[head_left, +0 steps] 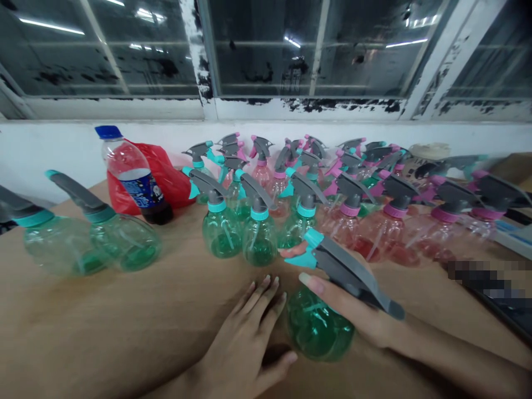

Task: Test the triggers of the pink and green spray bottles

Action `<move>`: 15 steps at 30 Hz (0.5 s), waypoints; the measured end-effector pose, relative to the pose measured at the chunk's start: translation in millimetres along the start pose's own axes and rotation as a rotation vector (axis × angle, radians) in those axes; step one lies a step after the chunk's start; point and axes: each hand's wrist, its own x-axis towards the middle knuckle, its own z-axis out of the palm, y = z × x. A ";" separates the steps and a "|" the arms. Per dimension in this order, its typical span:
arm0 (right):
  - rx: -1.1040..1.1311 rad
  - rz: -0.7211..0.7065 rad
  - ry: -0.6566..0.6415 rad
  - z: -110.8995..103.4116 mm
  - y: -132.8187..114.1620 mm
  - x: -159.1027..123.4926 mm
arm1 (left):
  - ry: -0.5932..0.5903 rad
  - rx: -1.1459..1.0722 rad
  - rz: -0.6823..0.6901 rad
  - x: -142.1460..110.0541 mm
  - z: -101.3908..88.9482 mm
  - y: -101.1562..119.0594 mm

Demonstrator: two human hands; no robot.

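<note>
My right hand is wrapped around the neck of a green spray bottle with a grey and turquoise trigger head. That bottle's nozzle points left, and its round body is over the near part of the table. Just left of it, my left hand lies flat on the wood with its fingers stretched forward, holding nothing. Beyond my hands stand a green spray bottle and a second green spray bottle, both with turquoise collars. Green liquid shows in their lower parts.
Several pink spray bottles crowd the back right of the wooden table. Two green bottles stand at left, before a soda bottle and a red plastic bag. A dark, partly pixelated object lies at right.
</note>
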 end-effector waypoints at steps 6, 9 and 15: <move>-0.003 0.022 -0.004 -0.9 -0.6 -0.5 | 0.015 -0.048 -0.006 -2.5 1.6 -0.4; 0.002 0.012 -0.004 -1.5 -1.6 1.2 | 0.007 -0.032 -0.007 -2.5 1.5 -0.2; -0.076 0.018 0.000 -2.9 -2.5 0.0 | 0.033 -0.030 -0.006 -2.3 3.6 -1.2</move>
